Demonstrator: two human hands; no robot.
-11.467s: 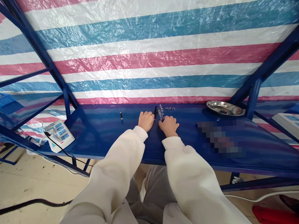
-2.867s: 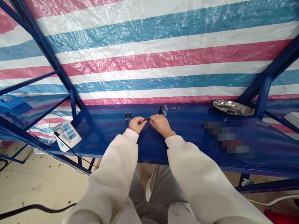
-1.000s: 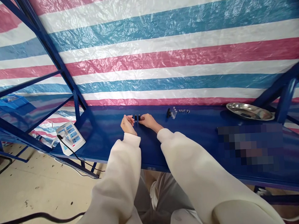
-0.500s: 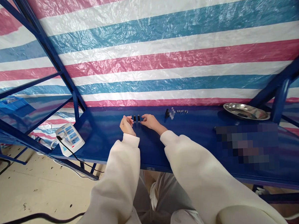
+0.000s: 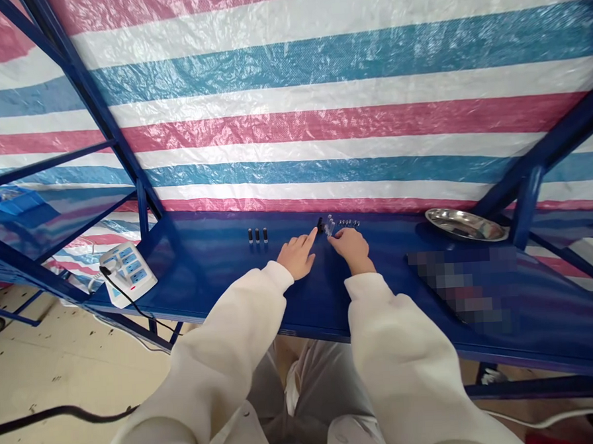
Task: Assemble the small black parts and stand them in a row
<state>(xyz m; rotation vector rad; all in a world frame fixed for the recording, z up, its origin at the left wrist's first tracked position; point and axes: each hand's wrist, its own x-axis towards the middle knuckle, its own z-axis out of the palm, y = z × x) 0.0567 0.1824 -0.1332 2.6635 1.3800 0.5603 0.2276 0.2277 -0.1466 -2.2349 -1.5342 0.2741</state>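
Observation:
Three small dark capped vials (image 5: 257, 236) stand upright in a row on the blue metal shelf (image 5: 214, 273). To their right sits a cluster of black caps (image 5: 320, 223), clear vials (image 5: 330, 223) and tiny metal parts (image 5: 349, 222). My left hand (image 5: 296, 256) lies just left of that cluster, its forefinger stretched toward the black caps, holding nothing. My right hand (image 5: 350, 246) is beside the clear vials with its fingers curled at them; what they hold, if anything, is hidden.
A white power strip (image 5: 125, 272) with a black cable lies at the shelf's left end. A shiny metal dish (image 5: 464, 224) sits at the right by a blue upright. A striped tarp hangs behind. A blurred patch covers part of the shelf on the right.
Both hands left the row of dark vials and moved right to the cluster of caps and clear vials. The row now holds three standing vials.

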